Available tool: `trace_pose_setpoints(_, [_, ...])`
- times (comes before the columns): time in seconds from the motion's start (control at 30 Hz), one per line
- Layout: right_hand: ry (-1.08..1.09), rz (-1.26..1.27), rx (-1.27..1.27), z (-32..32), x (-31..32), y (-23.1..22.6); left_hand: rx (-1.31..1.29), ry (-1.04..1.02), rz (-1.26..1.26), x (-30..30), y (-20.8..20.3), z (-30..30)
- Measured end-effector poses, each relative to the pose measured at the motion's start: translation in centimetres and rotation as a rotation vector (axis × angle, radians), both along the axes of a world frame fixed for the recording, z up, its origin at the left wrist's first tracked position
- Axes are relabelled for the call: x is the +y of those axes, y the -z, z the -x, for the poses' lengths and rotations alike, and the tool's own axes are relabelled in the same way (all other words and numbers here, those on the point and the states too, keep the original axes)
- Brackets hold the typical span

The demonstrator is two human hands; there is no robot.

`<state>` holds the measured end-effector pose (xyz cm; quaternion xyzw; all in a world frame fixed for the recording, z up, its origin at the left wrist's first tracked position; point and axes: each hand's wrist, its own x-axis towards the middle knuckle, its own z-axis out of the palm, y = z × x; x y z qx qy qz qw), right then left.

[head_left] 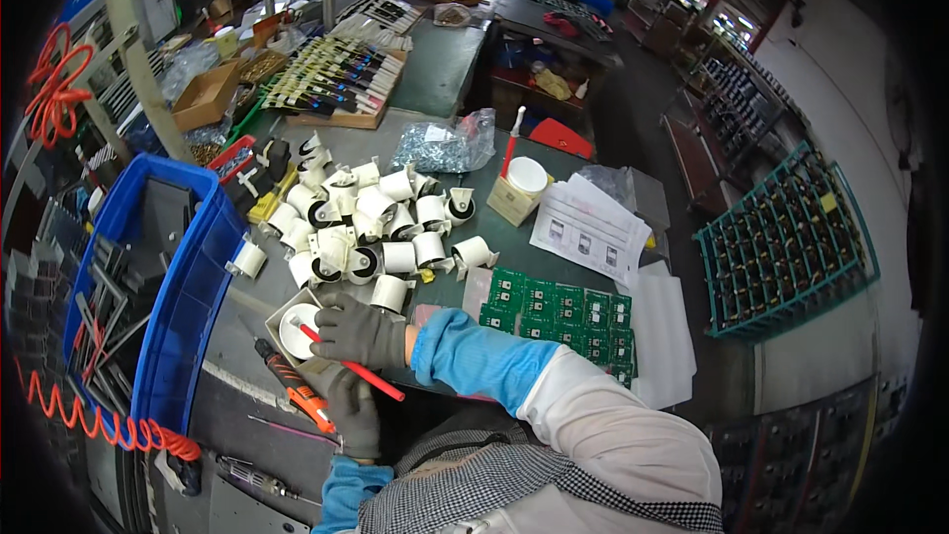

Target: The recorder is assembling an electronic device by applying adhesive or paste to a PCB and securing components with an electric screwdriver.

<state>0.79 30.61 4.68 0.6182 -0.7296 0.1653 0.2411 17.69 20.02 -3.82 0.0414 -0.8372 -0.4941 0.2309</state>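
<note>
My right hand (358, 333), in a grey glove, closes around a thin red stick (374, 380) that slants over a white round cup (298, 330). The cup sits inside a small open carton (282, 310). My left hand (348, 403), gloved too, lies against the carton's near side, below the stick. Its fingers are curled and partly hidden, so what they grip cannot be made out. Just left of it lies an orange and black electric screwdriver (297, 386). Beyond the carton many white caster wheels (376, 205) are heaped on the bench.
A blue bin (188, 297) with dark frames stands left, near a coiled orange hose (99, 425). Green circuit boards (559, 316) and printed sheets (593, 227) lie right. Farther off are a bag of small metal parts (445, 145) and another white cup (527, 174) in a box.
</note>
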Motion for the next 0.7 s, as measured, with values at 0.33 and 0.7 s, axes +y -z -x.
trace_pose_setpoints(0.33, [0.247, 0.446, -0.109, -3.9, 15.9, -7.6, -0.054, 0.312, 0.025, 6.5, -0.5, 4.0])
trace_pose_setpoints(0.7, [1.059, 1.182, -0.995, -15.6, 44.0, -5.6, 0.054, 0.829, 0.428, 27.1, -5.1, 15.3])
